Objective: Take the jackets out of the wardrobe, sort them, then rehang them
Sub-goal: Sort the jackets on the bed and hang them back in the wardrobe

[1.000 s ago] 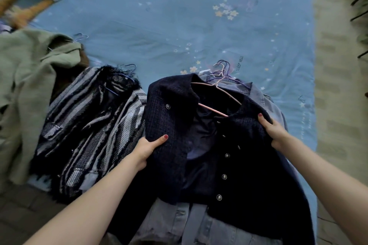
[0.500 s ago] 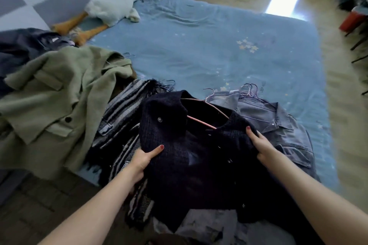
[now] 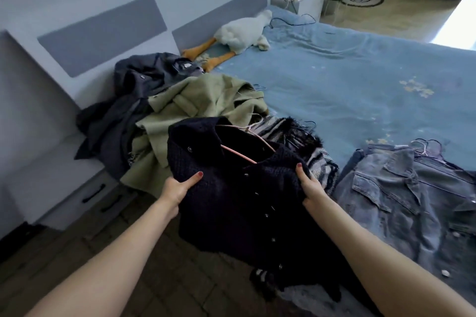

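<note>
I hold a dark navy tweed jacket [image 3: 231,195] on a pink hanger [image 3: 238,156] up off the bed. My left hand [image 3: 177,188] grips its left shoulder and my right hand [image 3: 310,186] grips its right shoulder. Behind it lie a black-and-white striped fringed jacket [image 3: 309,147], an olive green coat [image 3: 203,108] and a dark grey coat [image 3: 134,100]. Denim jackets [image 3: 401,198] on hangers lie at the right.
The clothes lie on a blue bedspread [image 3: 347,80]. A white plush goose [image 3: 239,33] rests by the grey-panelled headboard [image 3: 103,31]. A white bedside cabinet [image 3: 77,188] stands at the left, dark tiled floor [image 3: 128,265] below.
I have lifted the navy jacket off the denim pile and carried it left, over the striped jacket. The view has swung left and up, showing the headboard and more coats.
</note>
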